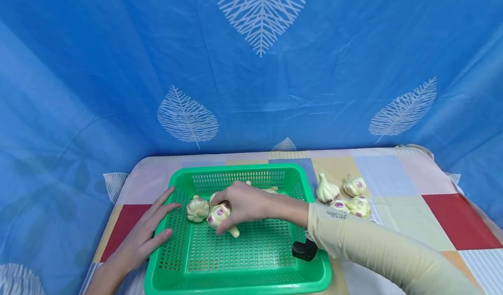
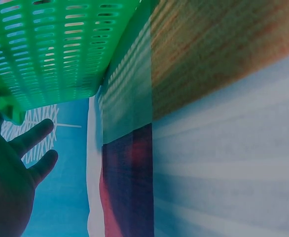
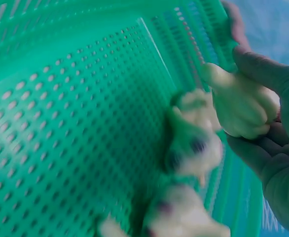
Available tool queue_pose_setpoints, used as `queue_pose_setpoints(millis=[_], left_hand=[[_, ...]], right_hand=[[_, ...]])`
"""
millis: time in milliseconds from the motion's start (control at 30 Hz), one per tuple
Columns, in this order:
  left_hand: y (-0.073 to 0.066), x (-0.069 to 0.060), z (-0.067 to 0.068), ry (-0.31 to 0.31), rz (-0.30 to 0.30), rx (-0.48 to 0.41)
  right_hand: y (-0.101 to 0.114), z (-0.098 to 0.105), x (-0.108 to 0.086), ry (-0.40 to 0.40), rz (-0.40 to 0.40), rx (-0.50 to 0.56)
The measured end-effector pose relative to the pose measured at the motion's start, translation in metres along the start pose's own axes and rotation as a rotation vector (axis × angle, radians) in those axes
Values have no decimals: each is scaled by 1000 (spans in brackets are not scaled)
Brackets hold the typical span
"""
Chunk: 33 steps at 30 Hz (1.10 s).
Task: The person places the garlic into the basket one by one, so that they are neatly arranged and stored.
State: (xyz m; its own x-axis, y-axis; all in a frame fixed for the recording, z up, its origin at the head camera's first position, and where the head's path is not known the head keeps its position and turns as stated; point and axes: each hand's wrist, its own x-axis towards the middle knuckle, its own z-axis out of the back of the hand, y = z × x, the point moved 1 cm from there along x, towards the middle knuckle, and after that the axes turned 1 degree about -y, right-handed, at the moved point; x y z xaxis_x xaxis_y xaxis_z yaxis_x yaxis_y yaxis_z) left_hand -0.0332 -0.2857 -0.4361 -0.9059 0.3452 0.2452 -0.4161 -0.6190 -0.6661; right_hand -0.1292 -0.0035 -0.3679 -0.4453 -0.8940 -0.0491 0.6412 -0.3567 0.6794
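In the head view my right hand (image 1: 247, 202) reaches into a green plastic basket (image 1: 239, 284) and grips a garlic bulb (image 1: 218, 215), pale with purple patches. The right wrist view shows that held garlic bulb (image 3: 245, 106) between thumb and fingers, above the basket floor. Beside it in the basket lies another garlic bulb (image 1: 198, 208); more are partly hidden behind my right hand. My left hand (image 1: 143, 236) rests at the basket's left rim with fingers spread and fairly straight. In the left wrist view, two fingers (image 2: 43, 165) show below the basket's slotted wall (image 2: 60, 54).
Several garlic bulbs (image 1: 327, 189) lie on the checked tablecloth (image 1: 401, 221) right of the basket, partly behind my right sleeve (image 1: 373, 238). A black object (image 1: 304, 250) hangs by my right wrist over the basket's edge. A blue leaf-patterned curtain (image 1: 251, 90) stands behind the table.
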Motion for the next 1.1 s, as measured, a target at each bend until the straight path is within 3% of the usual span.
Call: queue_pose_setpoints(millis=[267,600,700,767,933,1100], left_hand=[[2,-1,0,6,16,19],[2,-1,2,-5,7,12],[3,-2,1,2,-3,8],[4,-2,0,2,-8,2],[4,-2,-1,-3,-14,-7],[4,-2,-1,-2,-15,-15]], right_hand=[[7,-38,34,77,68,-202],[14,-68,39,87,80,-415],[18,-79,39,110,130,-582],[21,-86,39,110,205,-755],[25,-97,42,1,387,-1154],[24,-101,44,-91,439,-1284]])
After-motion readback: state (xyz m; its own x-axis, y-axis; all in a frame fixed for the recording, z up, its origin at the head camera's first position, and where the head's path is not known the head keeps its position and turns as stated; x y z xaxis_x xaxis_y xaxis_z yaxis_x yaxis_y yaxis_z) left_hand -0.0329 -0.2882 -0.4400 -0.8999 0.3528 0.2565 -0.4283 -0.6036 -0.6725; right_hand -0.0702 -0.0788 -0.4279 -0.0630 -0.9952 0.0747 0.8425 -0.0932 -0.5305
